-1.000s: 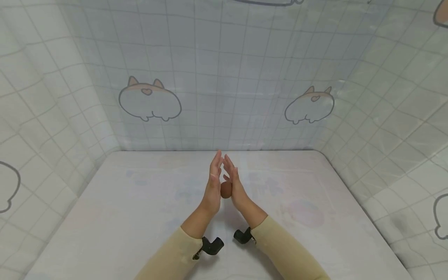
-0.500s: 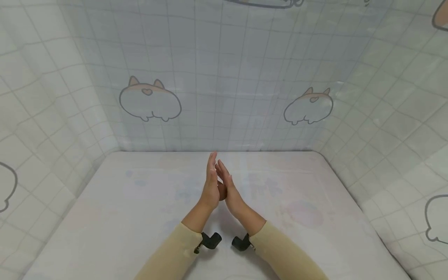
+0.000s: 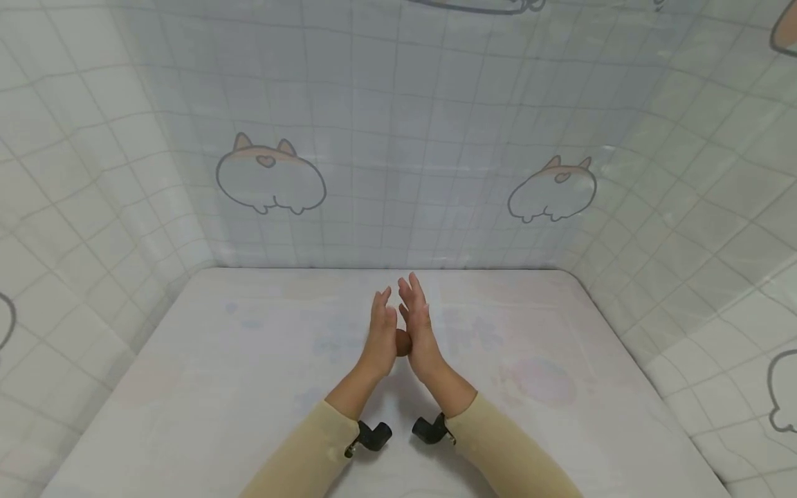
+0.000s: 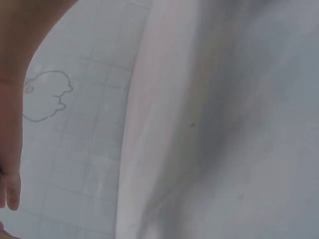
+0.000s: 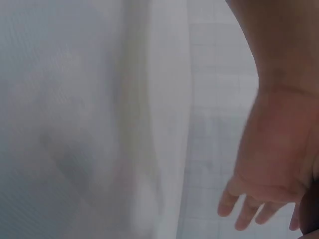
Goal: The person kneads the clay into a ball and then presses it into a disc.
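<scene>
A smooth brown ball (image 3: 402,342), like a lump of clay, sits between two facing palms above the table. My left hand (image 3: 380,342) presses it from the left with fingers extended. From the other side my right hand (image 3: 425,346) presses, its fingers straight, slightly spread and reaching farther forward than the left ones. In the right wrist view the dark edge of the ball (image 5: 311,214) shows beside the palm of the right hand (image 5: 274,144). The left wrist view catches only part of the left hand (image 4: 11,129) at its edge; the ball is not seen there.
A white table (image 3: 249,387) with faint pastel prints lies below the hands. Grid-patterned sheeting (image 3: 398,138) with cartoon animal drawings rises behind it and on both sides. Black wrist-worn devices (image 3: 376,436) stick out inward from the cream sleeves (image 3: 311,449).
The palms slide against each other with the ball between them. Since half a second ago, the left hand has drawn back, the right has pushed forward, and both have shifted slightly right.
</scene>
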The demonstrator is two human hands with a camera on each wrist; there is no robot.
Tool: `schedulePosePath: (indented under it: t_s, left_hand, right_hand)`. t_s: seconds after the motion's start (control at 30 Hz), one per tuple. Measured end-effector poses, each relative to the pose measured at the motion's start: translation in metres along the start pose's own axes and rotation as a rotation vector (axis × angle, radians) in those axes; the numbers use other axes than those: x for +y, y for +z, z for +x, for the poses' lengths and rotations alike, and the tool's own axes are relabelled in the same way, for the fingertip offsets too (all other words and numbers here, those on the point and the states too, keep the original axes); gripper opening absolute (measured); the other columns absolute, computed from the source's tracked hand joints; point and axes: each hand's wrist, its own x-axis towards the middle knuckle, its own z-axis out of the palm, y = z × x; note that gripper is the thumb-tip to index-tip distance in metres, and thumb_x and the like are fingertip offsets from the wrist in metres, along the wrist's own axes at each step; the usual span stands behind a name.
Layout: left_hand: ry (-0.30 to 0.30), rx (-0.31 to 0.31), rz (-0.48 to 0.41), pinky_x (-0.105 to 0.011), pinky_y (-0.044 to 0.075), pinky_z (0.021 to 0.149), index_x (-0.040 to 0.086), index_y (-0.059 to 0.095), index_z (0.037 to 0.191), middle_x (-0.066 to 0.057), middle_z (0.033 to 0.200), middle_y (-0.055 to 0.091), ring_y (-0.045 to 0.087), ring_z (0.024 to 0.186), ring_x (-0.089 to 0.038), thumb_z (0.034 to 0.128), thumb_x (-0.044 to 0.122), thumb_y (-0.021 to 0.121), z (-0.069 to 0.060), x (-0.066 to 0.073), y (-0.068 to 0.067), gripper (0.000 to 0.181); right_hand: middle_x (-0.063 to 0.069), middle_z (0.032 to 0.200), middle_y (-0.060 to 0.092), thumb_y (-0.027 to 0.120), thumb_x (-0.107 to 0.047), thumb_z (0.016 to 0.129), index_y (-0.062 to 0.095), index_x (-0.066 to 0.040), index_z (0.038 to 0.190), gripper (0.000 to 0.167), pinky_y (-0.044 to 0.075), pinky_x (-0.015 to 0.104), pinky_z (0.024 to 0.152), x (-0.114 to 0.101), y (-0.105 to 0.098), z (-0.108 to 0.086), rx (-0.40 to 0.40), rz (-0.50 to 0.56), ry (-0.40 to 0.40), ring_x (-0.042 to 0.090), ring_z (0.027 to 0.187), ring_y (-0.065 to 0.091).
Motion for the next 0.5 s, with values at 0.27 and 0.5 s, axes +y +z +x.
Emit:
schedulePosePath:
  t_s: [0.27, 0.5]
  left_hand:
    - [0.039, -0.085, -0.115, -0.071, 0.008, 0.113, 0.015, 0.003, 0.162, -0.011, 0.167, -0.004, 0.003, 0.152, -0.038, 0.0990, 0.071, 0.008, -0.009, 0.009, 0.005, 0.084]
    - [0.078, -0.094, -0.274, -0.067, 0.004, 0.115, 0.020, 0.004, 0.162, -0.007, 0.167, 0.001, 0.005, 0.152, -0.034, 0.0991, 0.070, 0.005, -0.014, 0.022, 0.003, 0.080]
  right_hand:
    - [0.004, 0.165, 0.018, 0.013, -0.056, 0.106, 0.006, -0.021, 0.162, 0.066, 0.011, 0.052, 0.120, 0.000, -0.005, 0.008, 0.090, -0.060, 0.058, 0.021, 0.152, 0.014]
    - [0.003, 0.166, 0.017, 0.015, -0.060, 0.105, 0.006, -0.025, 0.162, 0.068, 0.013, 0.051, 0.121, 0.010, -0.010, 0.012, 0.080, -0.110, 0.096, 0.020, 0.152, 0.015]
